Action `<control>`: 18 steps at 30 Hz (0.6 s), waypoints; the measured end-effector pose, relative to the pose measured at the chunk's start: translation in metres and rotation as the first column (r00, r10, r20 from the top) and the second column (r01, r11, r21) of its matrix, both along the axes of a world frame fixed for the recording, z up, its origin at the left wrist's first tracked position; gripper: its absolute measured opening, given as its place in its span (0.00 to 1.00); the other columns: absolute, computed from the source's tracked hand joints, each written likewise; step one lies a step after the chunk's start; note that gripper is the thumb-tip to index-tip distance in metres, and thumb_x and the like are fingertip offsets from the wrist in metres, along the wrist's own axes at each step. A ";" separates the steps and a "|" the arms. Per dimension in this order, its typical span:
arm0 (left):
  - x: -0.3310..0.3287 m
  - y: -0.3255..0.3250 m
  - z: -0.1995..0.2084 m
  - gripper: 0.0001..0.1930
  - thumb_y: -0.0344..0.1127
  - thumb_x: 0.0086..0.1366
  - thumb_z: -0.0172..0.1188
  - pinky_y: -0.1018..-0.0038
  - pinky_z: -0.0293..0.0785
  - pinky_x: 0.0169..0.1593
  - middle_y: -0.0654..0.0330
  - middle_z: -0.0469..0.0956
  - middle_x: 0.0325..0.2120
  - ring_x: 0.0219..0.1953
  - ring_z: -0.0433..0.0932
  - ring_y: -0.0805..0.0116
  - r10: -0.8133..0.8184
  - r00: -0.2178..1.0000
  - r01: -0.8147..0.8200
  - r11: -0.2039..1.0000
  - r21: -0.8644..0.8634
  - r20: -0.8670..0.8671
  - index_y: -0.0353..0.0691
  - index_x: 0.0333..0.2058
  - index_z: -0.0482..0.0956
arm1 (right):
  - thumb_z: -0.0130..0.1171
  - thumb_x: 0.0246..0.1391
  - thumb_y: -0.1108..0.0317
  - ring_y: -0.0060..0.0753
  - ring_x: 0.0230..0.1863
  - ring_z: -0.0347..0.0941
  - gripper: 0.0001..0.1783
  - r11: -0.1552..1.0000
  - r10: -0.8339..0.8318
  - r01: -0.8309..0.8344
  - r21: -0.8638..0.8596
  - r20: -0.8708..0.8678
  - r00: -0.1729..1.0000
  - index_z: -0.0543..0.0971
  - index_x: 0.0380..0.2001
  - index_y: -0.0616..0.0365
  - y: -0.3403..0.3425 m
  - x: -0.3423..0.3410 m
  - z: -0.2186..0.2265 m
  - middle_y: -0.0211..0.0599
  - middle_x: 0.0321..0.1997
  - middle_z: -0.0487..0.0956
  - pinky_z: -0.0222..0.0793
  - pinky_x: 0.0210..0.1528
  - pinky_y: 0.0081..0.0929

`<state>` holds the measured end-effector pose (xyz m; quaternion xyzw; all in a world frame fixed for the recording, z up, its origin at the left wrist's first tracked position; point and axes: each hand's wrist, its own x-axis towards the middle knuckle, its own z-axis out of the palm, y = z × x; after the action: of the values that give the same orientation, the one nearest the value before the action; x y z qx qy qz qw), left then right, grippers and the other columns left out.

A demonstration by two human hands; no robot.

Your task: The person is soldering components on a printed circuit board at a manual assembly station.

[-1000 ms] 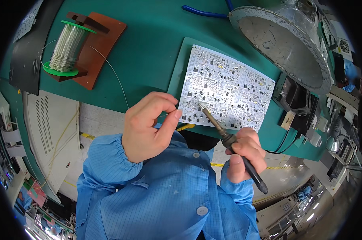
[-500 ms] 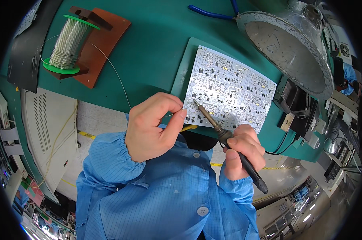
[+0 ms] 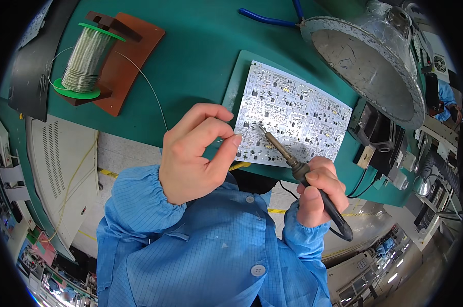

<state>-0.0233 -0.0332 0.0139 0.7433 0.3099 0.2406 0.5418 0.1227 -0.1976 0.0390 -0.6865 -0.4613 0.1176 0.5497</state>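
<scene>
With the left hand (image 3: 196, 156) pinching the solder wire (image 3: 152, 89) and the right hand (image 3: 321, 192) curled around the soldering iron (image 3: 290, 157), I'd brace both wrists and dab sparingly on the circuit board (image 3: 287, 115), sitting on its green mat (image 3: 238, 84) just right of the left hand.

Green bench (image 3: 190, 56), spool stand (image 3: 145, 48), mat (image 3: 237, 87)

A scuffed metal hood (image 3: 367, 71) is at the upper right of the green bench (image 3: 190, 61), and a blue-handled tool (image 3: 267, 18) lies just beside it, mostly handles showing. A black sheet (image 3: 33, 77) lies toward the left. Below stands a pale, vented cabinet (image 3: 78, 153), near a floor (image 3: 124, 151) striped with yellow tape (image 3: 110, 173). Far right: a small fan (image 3: 439, 62) and a person (image 3: 446, 94) in blue.
</scene>
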 end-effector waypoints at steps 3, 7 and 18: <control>0.004 -0.001 -0.002 0.05 0.23 0.50 0.62 0.75 0.73 0.31 0.55 0.75 0.34 0.30 0.77 0.64 -0.013 1.000 0.013 1.000 -0.026 0.006 0.35 0.25 0.75 | 0.57 0.51 0.60 0.34 0.21 0.62 0.14 1.000 -0.012 0.011 -0.029 -0.031 0.999 0.74 0.29 0.63 0.001 0.000 -0.001 0.33 0.10 0.67 0.62 0.31 0.36; 0.006 -0.002 -0.003 0.05 0.23 0.50 0.63 0.75 0.72 0.31 0.56 0.74 0.33 0.29 0.77 0.64 -0.012 1.000 0.012 1.000 -0.019 0.005 0.35 0.25 0.75 | 0.57 0.52 0.60 0.33 0.21 0.62 0.14 0.999 0.007 -0.008 -0.035 -0.020 1.000 0.75 0.29 0.63 0.003 0.001 -0.002 0.33 0.10 0.67 0.63 0.33 0.37; 0.010 -0.002 -0.004 0.05 0.23 0.49 0.64 0.75 0.71 0.28 0.57 0.72 0.31 0.26 0.75 0.65 -0.017 1.000 0.017 1.000 0.000 -0.010 0.35 0.25 0.76 | 0.61 0.45 0.67 0.39 0.21 0.68 0.11 1.000 -0.020 0.022 0.018 -0.117 0.993 0.77 0.26 0.66 0.003 0.004 -0.006 0.40 0.20 0.75 0.65 0.28 0.34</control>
<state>-0.0134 -0.0349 0.0099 0.7471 0.3064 0.2324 0.5422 0.1263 -0.1941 0.0334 -0.6779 -0.4220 0.1474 0.5837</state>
